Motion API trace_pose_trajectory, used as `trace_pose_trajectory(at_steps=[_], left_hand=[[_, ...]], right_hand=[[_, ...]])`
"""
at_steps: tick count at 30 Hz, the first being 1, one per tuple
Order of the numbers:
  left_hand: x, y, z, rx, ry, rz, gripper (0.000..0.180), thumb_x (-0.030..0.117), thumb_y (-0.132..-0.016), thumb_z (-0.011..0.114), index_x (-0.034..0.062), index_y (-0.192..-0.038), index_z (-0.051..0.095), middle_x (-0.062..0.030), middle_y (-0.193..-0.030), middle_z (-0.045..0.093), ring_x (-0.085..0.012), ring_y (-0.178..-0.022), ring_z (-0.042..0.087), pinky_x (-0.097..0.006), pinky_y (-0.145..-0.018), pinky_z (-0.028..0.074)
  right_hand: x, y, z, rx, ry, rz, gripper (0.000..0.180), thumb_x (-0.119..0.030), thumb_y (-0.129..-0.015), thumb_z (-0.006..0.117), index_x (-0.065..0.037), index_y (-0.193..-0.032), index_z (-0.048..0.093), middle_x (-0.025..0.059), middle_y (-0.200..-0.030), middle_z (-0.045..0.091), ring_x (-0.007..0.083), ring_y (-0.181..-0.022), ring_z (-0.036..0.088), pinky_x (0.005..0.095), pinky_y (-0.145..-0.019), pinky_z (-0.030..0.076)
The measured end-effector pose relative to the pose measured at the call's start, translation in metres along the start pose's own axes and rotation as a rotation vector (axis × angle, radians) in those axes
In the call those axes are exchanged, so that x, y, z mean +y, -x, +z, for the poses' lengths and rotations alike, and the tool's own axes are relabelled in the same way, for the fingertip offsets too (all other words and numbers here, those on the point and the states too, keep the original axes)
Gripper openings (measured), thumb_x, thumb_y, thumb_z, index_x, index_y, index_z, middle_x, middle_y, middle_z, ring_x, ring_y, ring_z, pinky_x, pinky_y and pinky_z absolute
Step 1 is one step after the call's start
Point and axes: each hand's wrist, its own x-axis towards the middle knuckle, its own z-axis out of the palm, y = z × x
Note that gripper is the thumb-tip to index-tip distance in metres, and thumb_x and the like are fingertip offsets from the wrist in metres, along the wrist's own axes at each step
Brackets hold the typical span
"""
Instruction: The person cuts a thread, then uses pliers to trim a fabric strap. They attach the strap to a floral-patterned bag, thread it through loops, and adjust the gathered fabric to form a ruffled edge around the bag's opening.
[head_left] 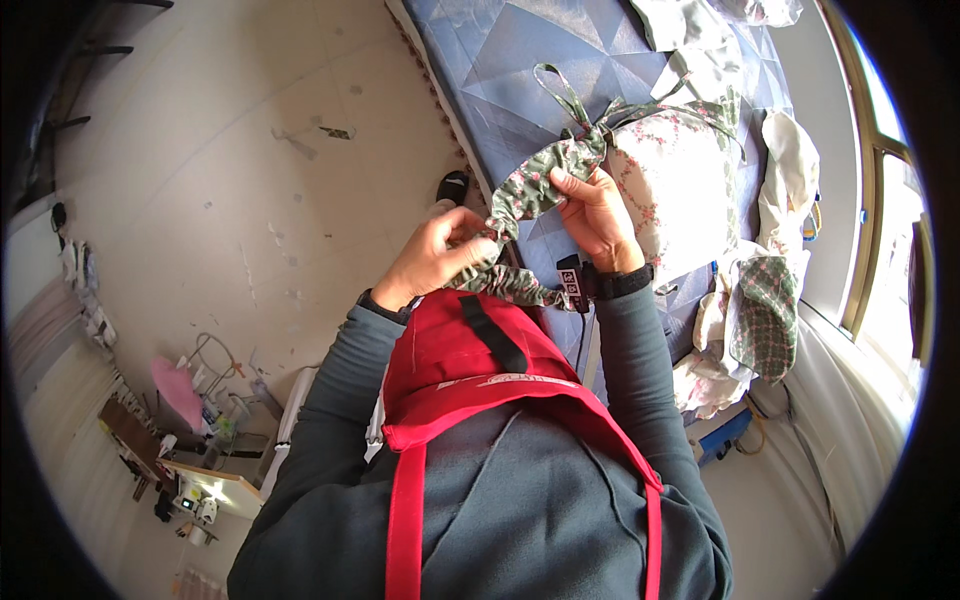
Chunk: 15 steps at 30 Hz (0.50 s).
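Note:
Both hands grip a gathered strip of dark green floral fabric (pixel 530 188) in front of my red apron (pixel 450 340). With my left hand (pixel 435 255) I pinch the strip low on the left, and a tail of it hangs across the top of the apron. Thumb on top, my right hand (pixel 598 212) is closed on the strip's upper part; the fingers underneath are hidden. Thin green ties (pixel 565 92) loop out from the strip's far end. Just right of that hand lies a cream floral cloth bundle (pixel 668 190).
A blue patterned padded surface (pixel 530 50) with a fringed edge runs along the far right. White cloth and a green checked cloth (pixel 765 315) lie near the window (pixel 890 220). At lower left, a sewing machine (pixel 200 505) stands by a table (pixel 215 485). Scraps dot the tiled floor (pixel 270 120).

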Motion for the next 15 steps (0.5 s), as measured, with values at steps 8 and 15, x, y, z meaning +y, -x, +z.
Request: trace_pose_trajectory(at_steps=[8, 15], left_hand=[[0.040, 0.017, -0.004, -0.052, 0.377, -0.171, 0.057, 0.049, -0.103, 0.046, -0.0013, -0.085, 0.067, -0.0037, -0.060, 0.058, -0.0109, -0.045, 0.055, -0.025, -0.040, 0.044], [0.032, -0.004, 0.024, -0.102, 0.009, -0.027, 0.032, 0.026, -0.094, 0.067, -0.0013, -0.111, 0.062, -0.0025, -0.098, 0.066, -0.0096, -0.083, 0.062, -0.025, -0.074, 0.051]], right_hand=[[-0.005, 0.004, 0.015, 0.080, 0.041, -0.006, 0.011, 0.000, -0.092, 0.064, 0.000, -0.103, 0.065, 0.0080, -0.098, 0.071, 0.0177, -0.089, 0.069, 0.0324, -0.083, 0.056], [0.000, 0.010, 0.024, 0.148, 0.190, 0.050, 0.014, 0.000, -0.088, 0.069, -0.002, -0.101, 0.067, 0.0063, -0.094, 0.071, 0.0172, -0.083, 0.068, 0.0310, -0.081, 0.055]])
